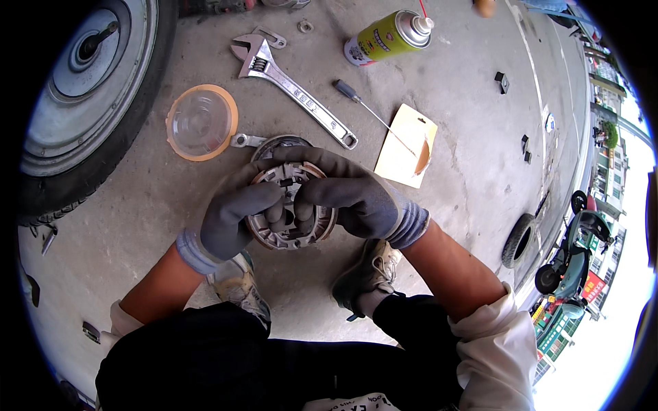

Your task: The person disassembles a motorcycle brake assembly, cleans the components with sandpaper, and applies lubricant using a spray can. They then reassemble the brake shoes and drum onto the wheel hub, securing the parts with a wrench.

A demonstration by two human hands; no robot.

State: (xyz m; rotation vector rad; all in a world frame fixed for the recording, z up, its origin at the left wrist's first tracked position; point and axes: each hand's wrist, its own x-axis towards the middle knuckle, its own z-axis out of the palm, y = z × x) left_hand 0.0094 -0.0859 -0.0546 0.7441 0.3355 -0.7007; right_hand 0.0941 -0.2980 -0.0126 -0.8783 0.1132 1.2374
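Observation:
Both my hands wear grey work gloves and are raised in front of me, gripping a round pair of brake shoes. My left hand wraps its left side, and my right hand wraps its right side. The thumbs press in toward the middle, where metal parts and a dark spring show. Fingers cover much of the ring's sides. Just beyond the hands lies a round metal brake plate, partly hidden by the gloves, with a short lever arm sticking out to the left.
An adjustable wrench lies ahead, with a screwdriver to its right, its shaft over a yellow card. A spray can stands beyond. A clear plastic lid and a large wheel are at left; a scooter stands far right.

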